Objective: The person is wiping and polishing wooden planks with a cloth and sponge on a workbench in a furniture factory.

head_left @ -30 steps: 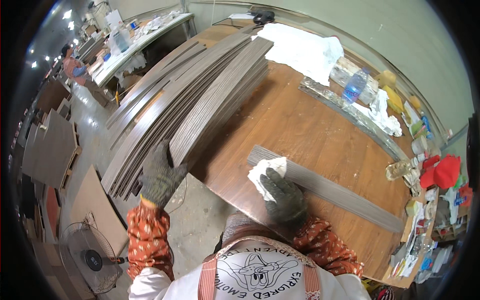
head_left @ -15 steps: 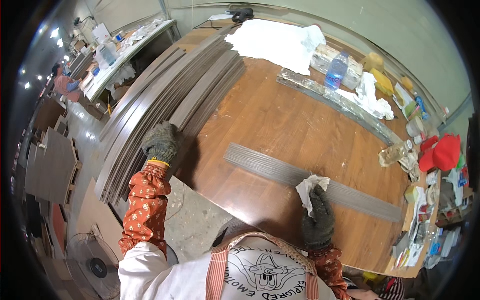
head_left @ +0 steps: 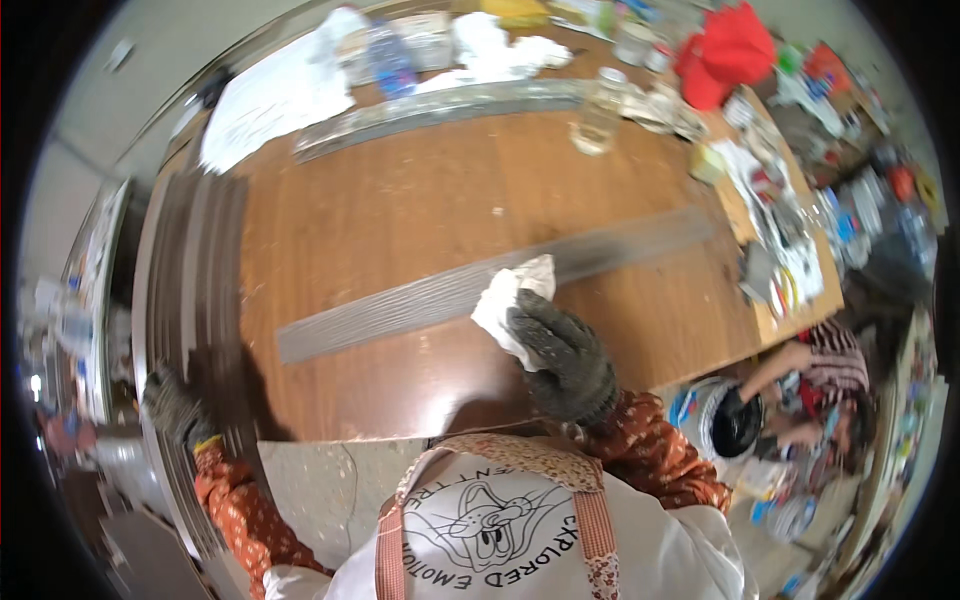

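My right hand (head_left: 568, 362), in a dark grey glove, is closed on a crumpled white cloth (head_left: 508, 300). The cloth lies against the middle of a long grey grooved strip (head_left: 400, 303), which rests slantwise on the brown table (head_left: 400, 210). At the left, a stack of long grey-brown strips (head_left: 190, 270) runs along the table's edge. My left hand (head_left: 178, 408), gloved too, sits on the near part of this stack with fingers curled over a strip; motion blur softens their outline.
White sheets (head_left: 275, 105), a metal bar (head_left: 440, 104), a plastic bottle (head_left: 390, 62), a jar (head_left: 598, 115) and a red cap (head_left: 728, 55) line the far side. Beyond the right edge, a co-worker's arm (head_left: 775, 372) reaches into a bucket (head_left: 722, 415).
My view has swung to the right, bringing the co-worker and bucket into sight. The cloth stays near the strip's middle in my right hand; my left hand remains at the stack.
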The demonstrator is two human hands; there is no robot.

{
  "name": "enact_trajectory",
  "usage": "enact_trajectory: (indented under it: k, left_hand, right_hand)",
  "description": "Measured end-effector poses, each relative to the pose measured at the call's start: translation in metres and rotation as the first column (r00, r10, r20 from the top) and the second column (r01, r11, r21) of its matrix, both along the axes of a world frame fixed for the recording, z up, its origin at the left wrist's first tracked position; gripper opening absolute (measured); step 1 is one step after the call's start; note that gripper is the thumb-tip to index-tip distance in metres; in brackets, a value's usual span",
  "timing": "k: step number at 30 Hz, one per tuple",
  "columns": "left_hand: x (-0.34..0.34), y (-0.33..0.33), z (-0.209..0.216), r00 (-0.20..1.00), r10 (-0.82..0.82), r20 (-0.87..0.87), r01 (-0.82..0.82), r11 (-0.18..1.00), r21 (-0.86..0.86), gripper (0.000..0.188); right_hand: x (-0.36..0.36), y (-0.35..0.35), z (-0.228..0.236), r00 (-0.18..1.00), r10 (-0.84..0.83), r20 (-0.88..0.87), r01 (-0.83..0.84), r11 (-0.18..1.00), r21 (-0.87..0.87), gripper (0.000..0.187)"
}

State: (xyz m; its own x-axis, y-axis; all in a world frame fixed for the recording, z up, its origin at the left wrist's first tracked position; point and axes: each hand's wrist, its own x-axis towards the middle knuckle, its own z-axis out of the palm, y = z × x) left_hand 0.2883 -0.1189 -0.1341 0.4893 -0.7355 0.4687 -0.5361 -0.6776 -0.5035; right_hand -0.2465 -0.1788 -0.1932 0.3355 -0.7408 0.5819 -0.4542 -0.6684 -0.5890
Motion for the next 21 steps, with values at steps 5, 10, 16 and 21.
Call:
enact_trajectory:
  k: [5, 10, 16, 21]
  left_hand:
    - [-0.037, -0.047, 0.004, 0.871, -0.481, -0.102, 0.461, 0.871, -0.17, 0.06]
    - [-0.263, -0.105, -0.019, 0.072, -0.866, -0.495, 0.811, 0.34, -0.476, 0.079]
    - [-0.343, -0.125, -0.066, 0.187, -0.606, -0.773, 0.909, 0.406, -0.098, 0.086]
    - [-0.344, -0.126, -0.067, 0.192, -0.591, -0.783, 0.893, 0.435, -0.11, 0.082]
  right_hand:
    - [-0.028, 0.008, -0.007, 0.991, -0.13, -0.043, 0.127, 0.991, -0.052, 0.05]
    - [-0.018, -0.009, -0.001, 0.91, -0.209, -0.359, 0.185, 0.978, -0.101, 0.049]
    - [-0.075, -0.045, -0.039, 0.789, -0.242, -0.565, 0.303, 0.953, 0.015, 0.044]
    - [-0.194, -0.075, -0.048, 0.525, -0.512, -0.68, 0.598, 0.79, -0.133, 0.05]
